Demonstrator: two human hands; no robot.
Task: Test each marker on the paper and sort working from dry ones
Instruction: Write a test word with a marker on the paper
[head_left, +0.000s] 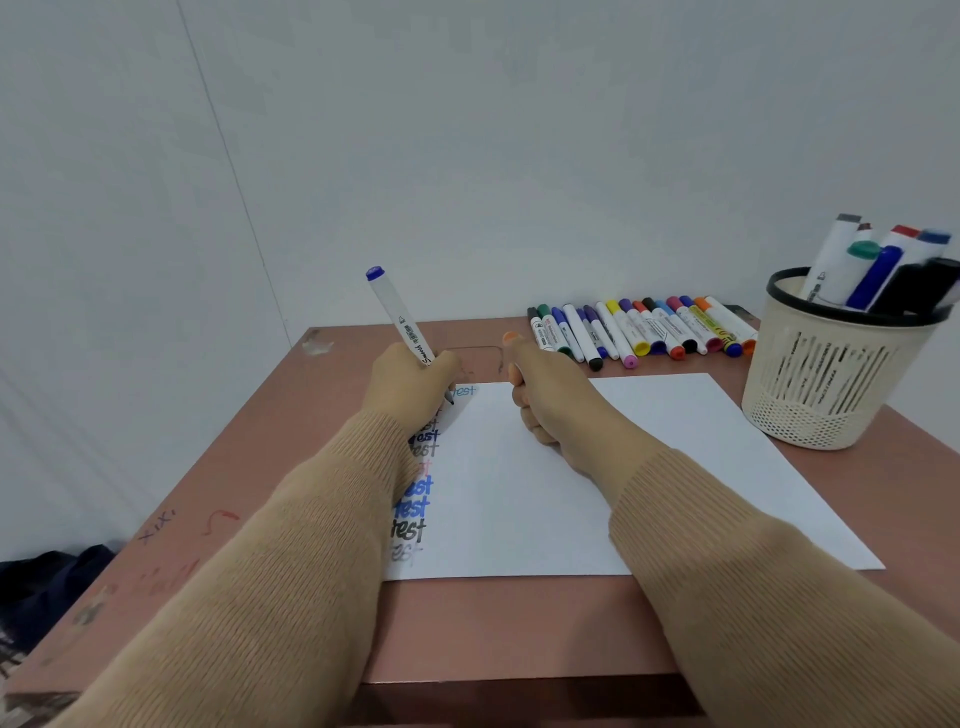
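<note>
Sleeved left hand (410, 375) round marker (399, 316) (tip at paper (649, 467)); right hand (551, 402), orange-tipped item (511, 338)

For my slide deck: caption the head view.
Left hand sets a blue-ended marker to the paper; right hand grips an orange-tipped object.

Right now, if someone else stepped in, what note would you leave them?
Left hand grips a blue-ended marker, tip at the paper near its top left corner. Right hand is curled round an orange-tipped thing, mostly hidden.
Done: a column of "test" words down the paper's left edge.
A row of markers lies behind the paper; more stand in the basket at right.
Left: judge this marker, sort it, test the rest; which group is untested, I cannot tell.
</note>
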